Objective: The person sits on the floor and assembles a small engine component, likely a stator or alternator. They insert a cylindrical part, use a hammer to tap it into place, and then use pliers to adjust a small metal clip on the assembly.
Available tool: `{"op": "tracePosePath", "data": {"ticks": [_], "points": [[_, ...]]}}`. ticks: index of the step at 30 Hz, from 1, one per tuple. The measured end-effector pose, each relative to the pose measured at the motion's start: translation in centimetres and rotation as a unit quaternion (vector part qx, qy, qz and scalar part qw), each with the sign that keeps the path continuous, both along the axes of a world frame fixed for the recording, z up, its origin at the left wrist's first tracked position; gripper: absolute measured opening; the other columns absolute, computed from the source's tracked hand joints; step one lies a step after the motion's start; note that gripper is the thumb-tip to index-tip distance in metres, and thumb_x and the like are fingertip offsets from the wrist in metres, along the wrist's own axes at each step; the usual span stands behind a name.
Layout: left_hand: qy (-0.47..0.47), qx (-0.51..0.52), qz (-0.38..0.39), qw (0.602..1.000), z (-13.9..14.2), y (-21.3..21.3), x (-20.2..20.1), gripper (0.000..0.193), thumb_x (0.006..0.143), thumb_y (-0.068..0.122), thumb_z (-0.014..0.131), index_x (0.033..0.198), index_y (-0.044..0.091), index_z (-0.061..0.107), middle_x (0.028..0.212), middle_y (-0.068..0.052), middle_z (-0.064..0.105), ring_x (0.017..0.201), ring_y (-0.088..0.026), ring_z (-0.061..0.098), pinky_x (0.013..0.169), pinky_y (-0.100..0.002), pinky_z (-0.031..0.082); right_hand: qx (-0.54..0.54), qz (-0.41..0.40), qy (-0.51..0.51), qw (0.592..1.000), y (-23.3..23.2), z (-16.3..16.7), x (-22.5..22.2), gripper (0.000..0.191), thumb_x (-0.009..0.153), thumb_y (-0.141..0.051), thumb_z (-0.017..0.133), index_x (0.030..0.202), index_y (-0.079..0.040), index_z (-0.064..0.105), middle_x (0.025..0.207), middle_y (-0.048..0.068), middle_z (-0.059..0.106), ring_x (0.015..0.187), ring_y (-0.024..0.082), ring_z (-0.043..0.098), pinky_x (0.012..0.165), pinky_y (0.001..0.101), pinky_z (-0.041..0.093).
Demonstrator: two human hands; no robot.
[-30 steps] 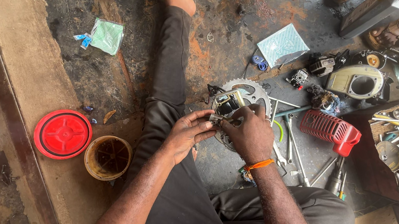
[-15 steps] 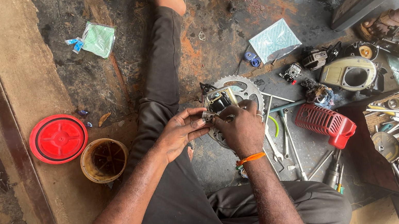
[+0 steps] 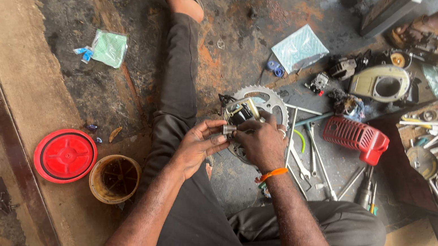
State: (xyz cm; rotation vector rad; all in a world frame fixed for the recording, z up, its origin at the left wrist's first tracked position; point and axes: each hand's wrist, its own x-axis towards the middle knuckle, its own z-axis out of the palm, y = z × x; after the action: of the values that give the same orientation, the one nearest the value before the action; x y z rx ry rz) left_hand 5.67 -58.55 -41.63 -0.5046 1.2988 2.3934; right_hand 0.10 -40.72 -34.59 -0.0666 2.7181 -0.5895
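At frame centre, above the floor (image 3: 244, 24), the left hand (image 3: 196, 149) pinches a small metal cylinder (image 3: 229, 130) in narrow fingers while the right hand (image 3: 263, 143) wraps its fingers around a small engine part (image 3: 242, 112) over the toothed sprocket (image 3: 267, 102), with a red cover (image 3: 355, 137) at three o'clock and a red lid (image 3: 65, 155) at eight o'clock.

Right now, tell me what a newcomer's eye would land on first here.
First, the two hands at centre: the left hand and right hand together grip a small metal part over a toothed sprocket. Next, the bright red lid at lower left, and the red ribbed cover among tools at right.
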Motion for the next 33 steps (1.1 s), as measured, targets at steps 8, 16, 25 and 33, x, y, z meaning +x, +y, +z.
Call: {"op": "tracePosePath", "data": {"ticks": [8,16,25,33], "points": [[0.048,-0.018,0.0,0.999,0.2,0.3,-0.1,0.045,0.096,0.009,0.068,0.139,0.002,0.057,0.124,-0.013,0.065,0.115,-0.02,0.068,0.103,-0.037,0.06,-0.025,-0.024,-0.023,0.999,0.6,-0.7,-0.2,0.028,0.077,-0.044,0.082,0.1,-0.029,0.084,0.149,0.006,0.051,0.134,0.041,0.045,0.108,0.0693,0.033],[0.048,-0.077,0.0,0.996,0.3,1.2,0.1,0.045,0.099,0.011,0.063,0.143,0.002,0.055,0.126,-0.013,0.065,0.116,-0.02,0.068,0.104,-0.037,0.061,-0.03,-0.043,-0.033,0.998,0.7,-1.0,-0.4,0.027,0.075,-0.042,0.085,0.099,-0.028,0.084,0.148,0.004,0.051,0.136,0.041,0.043,0.109,0.0678,0.034],[0.065,-0.066,-0.008,0.996,0.1,1.1,0.0,0.044,0.1,0.01,0.063,0.142,0.003,0.055,0.127,-0.014,0.065,0.117,-0.02,0.068,0.105,-0.038,0.06,-0.025,-0.053,-0.062,0.996,0.5,-1.4,-0.6,0.027,0.077,-0.04,0.085,0.1,-0.028,0.084,0.15,0.004,0.049,0.137,0.044,0.039,0.111,0.0724,0.029],[0.044,0.006,0.054,0.998,-0.4,2.4,0.9,0.044,0.099,0.01,0.066,0.141,0.005,0.058,0.122,-0.01,0.067,0.115,-0.02,0.068,0.108,-0.037,0.058,-0.036,-0.052,-0.062,0.996,0.6,-1.4,-0.8,0.026,0.077,-0.039,0.084,0.1,-0.028,0.084,0.15,0.003,0.05,0.137,0.043,0.04,0.111,0.0715,0.031]]}}
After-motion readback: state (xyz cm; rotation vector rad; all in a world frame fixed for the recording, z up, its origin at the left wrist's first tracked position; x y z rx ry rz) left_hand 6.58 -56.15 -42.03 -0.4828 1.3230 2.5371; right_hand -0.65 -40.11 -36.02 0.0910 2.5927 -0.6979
